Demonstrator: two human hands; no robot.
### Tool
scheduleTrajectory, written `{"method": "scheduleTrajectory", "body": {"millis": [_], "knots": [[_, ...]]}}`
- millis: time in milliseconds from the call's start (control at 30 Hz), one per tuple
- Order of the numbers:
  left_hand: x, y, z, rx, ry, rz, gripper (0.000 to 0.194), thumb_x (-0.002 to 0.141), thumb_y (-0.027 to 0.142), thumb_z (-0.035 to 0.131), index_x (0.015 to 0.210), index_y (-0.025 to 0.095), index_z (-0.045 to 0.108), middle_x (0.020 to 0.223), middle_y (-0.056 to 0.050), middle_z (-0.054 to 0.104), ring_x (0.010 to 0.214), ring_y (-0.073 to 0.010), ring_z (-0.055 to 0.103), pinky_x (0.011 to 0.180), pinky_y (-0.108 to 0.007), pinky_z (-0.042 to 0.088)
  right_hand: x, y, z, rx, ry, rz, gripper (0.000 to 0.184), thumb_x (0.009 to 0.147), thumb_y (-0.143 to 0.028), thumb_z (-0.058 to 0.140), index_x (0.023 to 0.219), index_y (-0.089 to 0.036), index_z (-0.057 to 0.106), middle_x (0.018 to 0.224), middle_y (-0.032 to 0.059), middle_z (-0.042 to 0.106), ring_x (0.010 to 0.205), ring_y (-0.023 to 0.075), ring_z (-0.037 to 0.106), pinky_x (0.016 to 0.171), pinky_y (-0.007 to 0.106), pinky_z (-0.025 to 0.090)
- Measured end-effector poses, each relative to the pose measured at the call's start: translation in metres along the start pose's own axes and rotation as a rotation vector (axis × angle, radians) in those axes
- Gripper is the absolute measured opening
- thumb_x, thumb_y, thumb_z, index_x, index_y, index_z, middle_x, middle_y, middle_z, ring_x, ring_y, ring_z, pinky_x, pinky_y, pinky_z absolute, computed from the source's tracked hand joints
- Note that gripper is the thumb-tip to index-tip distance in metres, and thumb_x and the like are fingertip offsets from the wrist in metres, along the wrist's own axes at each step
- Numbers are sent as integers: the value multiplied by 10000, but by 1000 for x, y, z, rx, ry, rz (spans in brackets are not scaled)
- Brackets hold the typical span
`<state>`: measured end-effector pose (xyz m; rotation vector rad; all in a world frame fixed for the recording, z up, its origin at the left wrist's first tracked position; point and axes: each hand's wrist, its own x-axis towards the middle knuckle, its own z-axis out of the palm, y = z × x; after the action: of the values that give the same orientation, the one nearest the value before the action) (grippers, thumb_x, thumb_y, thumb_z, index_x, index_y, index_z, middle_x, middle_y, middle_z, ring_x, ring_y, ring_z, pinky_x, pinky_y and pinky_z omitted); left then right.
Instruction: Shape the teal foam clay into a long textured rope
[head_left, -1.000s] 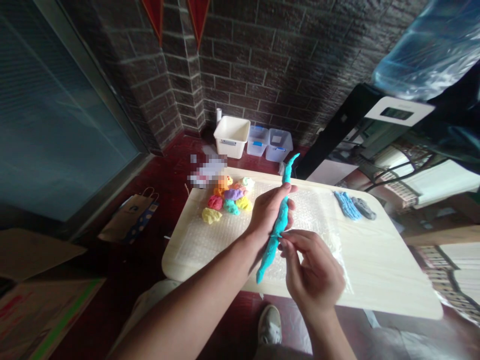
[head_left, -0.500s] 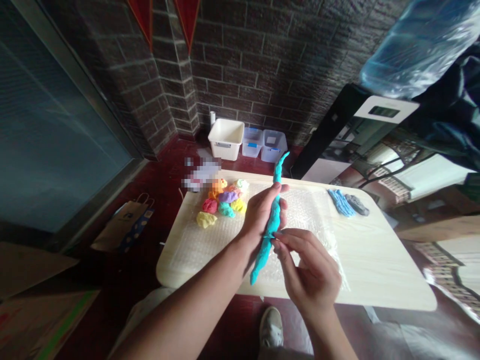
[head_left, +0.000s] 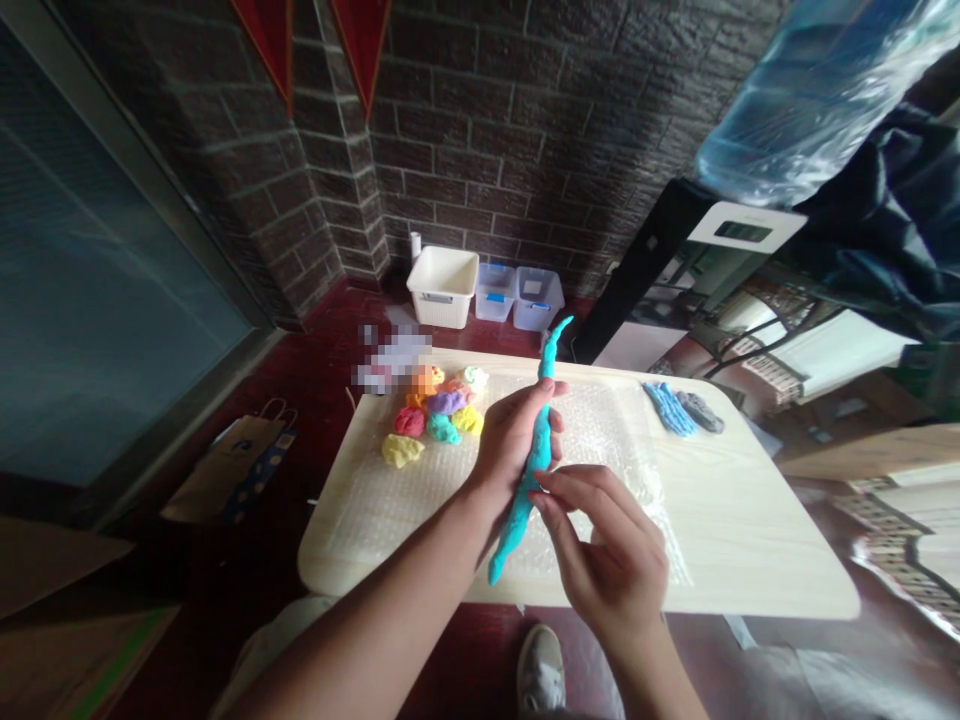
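Observation:
A long turquoise roll of modelling clay (head_left: 538,455), tapered at both ends with a thin bent upper tip, is held slantwise above the table. My left hand (head_left: 514,430) is closed around its middle, thumb along the near side and fingertips showing on the far side. My right hand (head_left: 611,545) is closed in a pinch, thumb and forefinger at the roll's right edge just below the left fingers. Beyond my left wrist, several soft clay lumps lie together, among them a red lump (head_left: 409,421), a purple lump (head_left: 447,402) and a pale yellow lump (head_left: 403,450).
Bubble wrap (head_left: 607,440) covers part of the pale wooden table (head_left: 750,540). Blue and grey knitted gloves (head_left: 670,408) rest at the right. Behind stand a white bin (head_left: 442,290) and two clear boxes (head_left: 537,300). A water dispenser (head_left: 649,260) is at the back right, a paper bag (head_left: 225,465) left.
My view has turned slightly, shifting the scene left. Both hands keep the clay roll. The thin raised band that crossed it at my right fingertips no longer shows clearly.

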<state>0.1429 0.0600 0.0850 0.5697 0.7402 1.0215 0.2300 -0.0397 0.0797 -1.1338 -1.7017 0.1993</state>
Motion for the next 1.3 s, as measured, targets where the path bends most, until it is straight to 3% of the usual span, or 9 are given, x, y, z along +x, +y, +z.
{"method": "scheduleTrajectory", "body": {"millis": [400, 633, 833, 1100, 1300], "knots": [[1, -4, -1, 33, 23, 21, 463, 777, 542, 790, 1023, 152, 760, 626, 37, 590, 411, -57, 488, 383, -176, 342, 1, -4, -2, -48, -116, -9, 241, 930, -9, 593, 1089, -182, 646, 949, 68, 644, 797, 177, 642, 669, 302, 545], [2, -1, -1, 22, 29, 28, 464, 794, 546, 773, 1016, 139, 758, 606, 42, 576, 407, -48, 466, 395, -179, 316, -2, 0, -1, 28, -68, 76, 212, 943, -68, 639, 1114, -189, 675, 938, 59, 658, 807, 179, 665, 673, 300, 570], [3, 0, -5, 76, 42, 84, 496, 827, 579, 735, 1046, 136, 763, 602, 39, 564, 426, -51, 473, 406, -177, 318, -3, 8, 3, 117, -11, 129, 151, 953, -72, 655, 1012, -204, 698, 917, 51, 682, 842, 180, 666, 694, 303, 557], [5, 3, -4, -1, 40, 24, 520, 813, 588, 743, 1066, 134, 745, 621, 47, 550, 407, -40, 445, 391, -181, 281, -7, 11, 6, 164, -20, 146, 174, 967, -73, 637, 1059, -209, 696, 955, 52, 690, 864, 177, 678, 734, 311, 560], [6, -2, -7, 74, -30, 65, 583, 865, 652, 658, 1126, 136, 735, 703, -11, 630, 480, -66, 498, 439, -182, 338, -1, 8, 0, -21, -26, 42, 161, 970, -42, 598, 1011, -190, 648, 894, 41, 675, 831, 159, 673, 726, 275, 554]]}}
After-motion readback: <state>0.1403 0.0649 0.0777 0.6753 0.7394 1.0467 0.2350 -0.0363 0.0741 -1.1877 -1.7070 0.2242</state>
